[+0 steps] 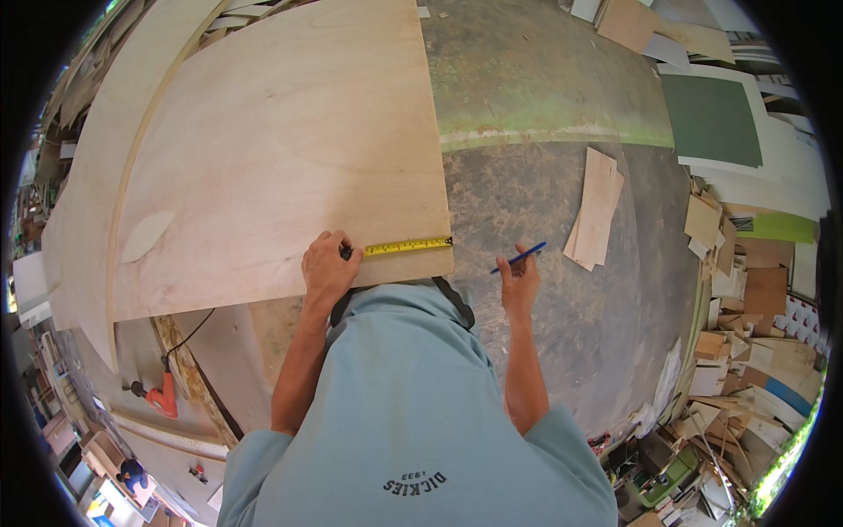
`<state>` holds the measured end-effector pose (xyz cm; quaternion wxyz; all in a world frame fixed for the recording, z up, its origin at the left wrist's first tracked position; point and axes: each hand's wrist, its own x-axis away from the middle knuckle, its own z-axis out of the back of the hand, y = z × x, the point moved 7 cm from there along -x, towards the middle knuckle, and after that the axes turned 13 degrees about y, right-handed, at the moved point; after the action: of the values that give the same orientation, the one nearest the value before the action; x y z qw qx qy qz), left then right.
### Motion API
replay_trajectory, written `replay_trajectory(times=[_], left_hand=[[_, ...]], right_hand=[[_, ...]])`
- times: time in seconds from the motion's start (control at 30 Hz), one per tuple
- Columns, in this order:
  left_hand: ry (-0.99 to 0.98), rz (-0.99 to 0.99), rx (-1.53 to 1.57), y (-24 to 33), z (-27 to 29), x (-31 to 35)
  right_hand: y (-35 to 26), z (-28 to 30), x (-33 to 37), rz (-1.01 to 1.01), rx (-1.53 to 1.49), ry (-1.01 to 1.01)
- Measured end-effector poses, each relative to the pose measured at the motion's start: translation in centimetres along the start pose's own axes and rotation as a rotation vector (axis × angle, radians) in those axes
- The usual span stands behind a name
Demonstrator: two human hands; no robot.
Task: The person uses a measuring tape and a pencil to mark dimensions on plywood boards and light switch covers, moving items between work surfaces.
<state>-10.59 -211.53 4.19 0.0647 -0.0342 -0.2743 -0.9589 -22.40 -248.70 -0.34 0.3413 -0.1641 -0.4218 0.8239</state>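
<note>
A large pale plywood sheet [290, 149] lies in front of me and to the left. My left hand [329, 263] rests on it near its front edge, closed round a tape measure [346, 254] whose dark case is mostly covered by the fingers. From there the yellow tape blade [408, 246] stretches flat to the right and reaches the sheet's right edge. Off that edge, above the floor, my right hand [520, 279] grips a blue pen [529, 254] between thumb and fingers, its one end slanting up to the right.
Two narrow wood strips [595, 206] lie on the stained floor [544, 342] to the right. Offcuts [733, 281] are heaped along the far right side, below a green panel [713, 120]. At lower left is an orange power tool [164, 397] with a black cord.
</note>
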Motion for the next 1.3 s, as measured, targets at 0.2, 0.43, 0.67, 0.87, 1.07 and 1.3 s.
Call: replay_trajectory(times=[0.2,0.43,0.67,0.87,1.07,1.3], left_hand=[[0.021,-0.021,0.055,-0.3,0.0,0.1],[0.063,-0.028,0.129,-0.1,0.1,0.1],[0.216,0.018,0.228,-1.7,1.1,-0.8],[0.215,0.025,0.229,-2.4,2.2,-1.6],[0.144,0.038,0.220,-2.7,2.6,-1.0],[0.073,-0.022,0.177,-2.2,1.8,0.0]], right_hand=[[6.7,3.2,6.1,-0.245,0.205,-0.543],[14.3,6.9,19.1,-0.947,-0.344,-1.043],[12.9,5.2,21.3,-1.176,-0.608,-0.828],[13.0,5.5,22.0,-1.248,-0.586,-0.596],[11.5,4.0,22.1,-1.175,-0.445,-0.524],[18.9,1.3,23.5,-0.933,-0.243,-0.744]])
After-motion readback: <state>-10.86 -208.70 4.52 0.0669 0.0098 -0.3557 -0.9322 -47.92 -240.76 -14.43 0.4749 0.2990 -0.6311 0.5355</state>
